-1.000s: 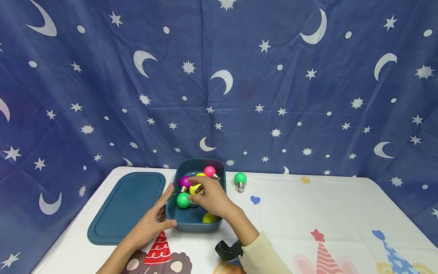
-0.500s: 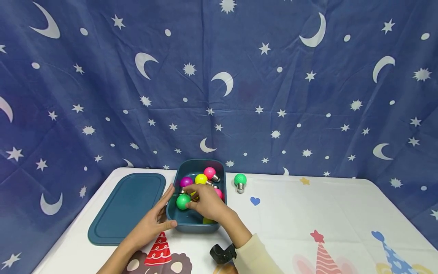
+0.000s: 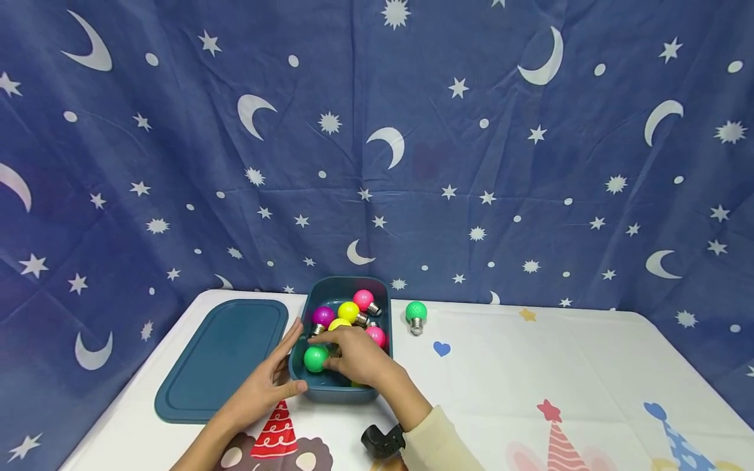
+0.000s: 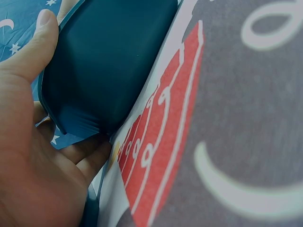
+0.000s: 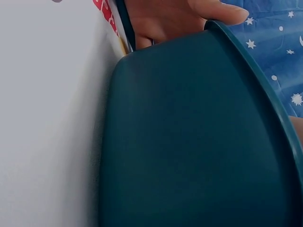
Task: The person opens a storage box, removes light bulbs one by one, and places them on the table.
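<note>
Grip of the right hand (image 3: 356,353) is inside the dark teal box (image 3: 338,394), with the thumb and the forefinger apart from each other at the tips, beside one smooth green bulb (image 3: 316,358). The round head of this bulb lies just to the left of the thumb, which seems to touch it, while the forefinger reaches above its far side. Its base is hidden beneath the hand, so I cannot tell whether the fingers pinch it; in the right wrist view, the box wall covers the place.

Left hand (image 3: 265,383) has its grip spread, the fingers lying along the left outer wall of the box and the thumb at the near corner.

Farther inside the box are a purple bulb (image 3: 323,316), two yellow bulbs (image 3: 348,312) and two pink bulbs (image 3: 363,299). On the white tabletop (image 3: 501,366), a textured green bulb (image 3: 415,311) lies just right of the box. A flat teal lid (image 3: 220,360) lies on the left side, near the left hand.
</note>
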Demonstrator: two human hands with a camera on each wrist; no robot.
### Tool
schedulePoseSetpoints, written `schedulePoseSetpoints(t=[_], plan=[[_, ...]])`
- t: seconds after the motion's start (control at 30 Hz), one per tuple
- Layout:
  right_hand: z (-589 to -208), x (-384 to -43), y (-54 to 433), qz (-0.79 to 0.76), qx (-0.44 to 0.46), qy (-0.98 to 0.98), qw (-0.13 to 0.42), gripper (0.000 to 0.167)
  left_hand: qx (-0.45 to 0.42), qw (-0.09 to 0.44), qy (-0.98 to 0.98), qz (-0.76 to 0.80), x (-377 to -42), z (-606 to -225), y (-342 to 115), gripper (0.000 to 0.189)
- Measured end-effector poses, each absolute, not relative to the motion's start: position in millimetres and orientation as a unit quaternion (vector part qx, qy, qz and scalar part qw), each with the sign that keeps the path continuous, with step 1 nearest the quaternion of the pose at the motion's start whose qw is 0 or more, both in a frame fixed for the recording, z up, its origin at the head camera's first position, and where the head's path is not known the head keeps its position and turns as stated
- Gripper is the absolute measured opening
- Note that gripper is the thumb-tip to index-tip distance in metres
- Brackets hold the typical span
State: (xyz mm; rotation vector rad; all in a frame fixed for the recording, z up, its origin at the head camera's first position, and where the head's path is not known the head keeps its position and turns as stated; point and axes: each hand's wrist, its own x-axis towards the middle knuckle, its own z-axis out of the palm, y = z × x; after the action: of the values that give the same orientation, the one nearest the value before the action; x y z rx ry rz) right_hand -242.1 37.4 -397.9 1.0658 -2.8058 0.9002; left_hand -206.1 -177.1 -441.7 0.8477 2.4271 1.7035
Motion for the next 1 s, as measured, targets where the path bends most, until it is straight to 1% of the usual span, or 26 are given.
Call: schedulePoseSetpoints(t=[0.13,0.57,0.77,1.0], plan=[[-397.8,-241.4,36.9,0.269,0.348,-0.898,0.011,0.039,0.274,0.029,0.789,0.550,-206.0,-441.7,-177.2,0.089],[-401.4,-243.2,34.8,0.259,0.359,-0.897,-0.014,0.045,0.273,0.026,0.792,0.545,-206.0,-441.3,-176.4,0.089],[-400.2,-242.3,35.6,0.256,0.369,-0.893,-0.004,0.042,0.273,0.025,0.794,0.543,-206.0,-441.2,-175.6,0.089],[-394.2,-241.3,39.3,0.282,0.324,-0.903,0.015,0.046,0.265,0.022,0.798,0.541,-206.5,-442.1,-176.7,0.089]])
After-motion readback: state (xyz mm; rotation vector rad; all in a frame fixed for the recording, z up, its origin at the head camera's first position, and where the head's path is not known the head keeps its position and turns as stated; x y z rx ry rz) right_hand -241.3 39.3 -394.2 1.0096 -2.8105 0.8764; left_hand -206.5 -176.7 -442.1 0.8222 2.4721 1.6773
